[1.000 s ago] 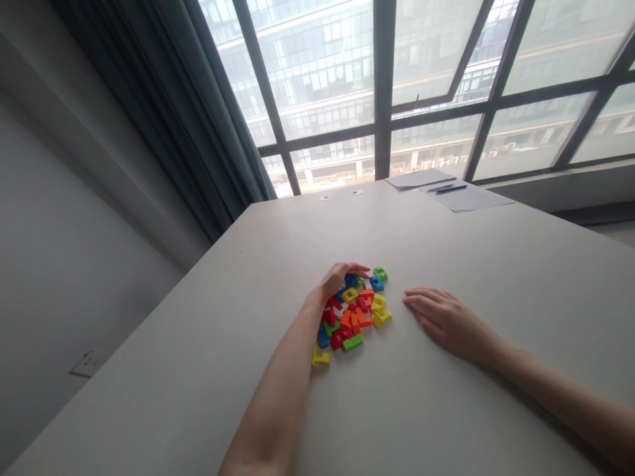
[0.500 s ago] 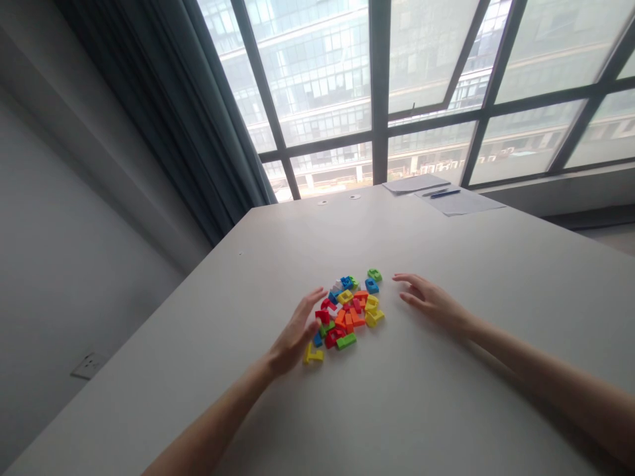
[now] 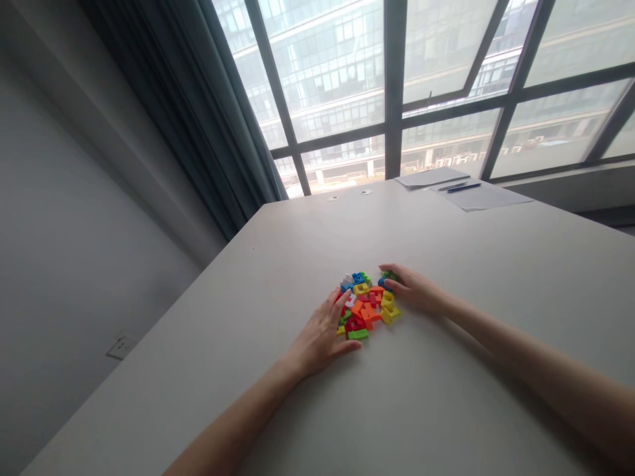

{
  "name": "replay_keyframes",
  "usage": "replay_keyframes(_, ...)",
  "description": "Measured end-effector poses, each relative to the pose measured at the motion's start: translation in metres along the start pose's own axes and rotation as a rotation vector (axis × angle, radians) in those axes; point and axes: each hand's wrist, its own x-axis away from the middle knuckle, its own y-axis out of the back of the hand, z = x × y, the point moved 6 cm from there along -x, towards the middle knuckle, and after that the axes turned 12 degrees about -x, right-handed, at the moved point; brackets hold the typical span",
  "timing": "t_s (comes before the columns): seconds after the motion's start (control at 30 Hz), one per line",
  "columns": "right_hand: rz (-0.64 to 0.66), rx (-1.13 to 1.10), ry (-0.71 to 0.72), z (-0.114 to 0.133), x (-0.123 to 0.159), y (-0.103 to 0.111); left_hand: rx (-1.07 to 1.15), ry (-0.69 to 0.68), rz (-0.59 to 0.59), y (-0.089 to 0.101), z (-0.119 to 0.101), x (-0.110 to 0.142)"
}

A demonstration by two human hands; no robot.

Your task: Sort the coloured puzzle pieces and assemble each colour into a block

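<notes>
A small heap of bright plastic pieces (image 3: 368, 310), in red, orange, yellow, green, blue and white, lies on the white table; some look like letters or digits. Along the heap's left side rests my left hand (image 3: 320, 336), open, fingers spread against the edge pieces and thumb stretched out below a green piece (image 3: 358, 335). Its palm hides part of a yellow piece (image 3: 340, 330). On the far right side, my right hand (image 3: 411, 285) is open and curves over a green piece and a blue piece (image 3: 381, 282), both partly covered. Yellow pieces (image 3: 388, 307) lie just below it.
The white table (image 3: 471, 370) stretches around the heap. Papers (image 3: 489, 196) with a dark blue pen (image 3: 464, 188) lie at its far right edge. Two round white discs (image 3: 366, 192) are near the back edge. A wall socket (image 3: 121, 347) is at the left.
My right hand has moved left from beside the heap onto the green and blue pieces. My left hand has turned, its thumb swinging outward, and the left-side pieces now sit closer in.
</notes>
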Motion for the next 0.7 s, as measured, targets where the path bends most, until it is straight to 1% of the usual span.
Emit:
replay_keyframes(0.1,-0.004,0.004,-0.014,0.004,0.015,0.0,-0.019,-0.001,-0.044,-0.004,-0.002,-0.011)
replay_keyframes(0.17,-0.011,-0.001,-0.033,0.006,0.026,-0.001,-0.031,0.0,-0.078,-0.006,-0.002,-0.014)
replay_keyframes(0.3,-0.044,-0.018,-0.051,0.01,0.046,0.001,-0.034,0.014,-0.154,-0.002,0.0,-0.013)
replay_keyframes(0.37,-0.048,-0.012,-0.046,0.011,0.054,0.003,-0.028,-0.003,-0.175,0.002,-0.002,-0.01)
replay_keyframes(0.53,-0.052,0.024,-0.016,0.015,0.065,0.007,-0.05,-0.057,-0.159,0.01,-0.011,-0.007)
replay_keyframes(0.6,-0.058,0.036,0.014,0.018,0.066,0.006,-0.077,-0.052,-0.158,0.01,-0.013,-0.007)
replay_keyframes(0.7,-0.037,0.038,0.097,0.025,0.067,0.002,-0.117,-0.02,-0.146,0.009,-0.013,-0.008)
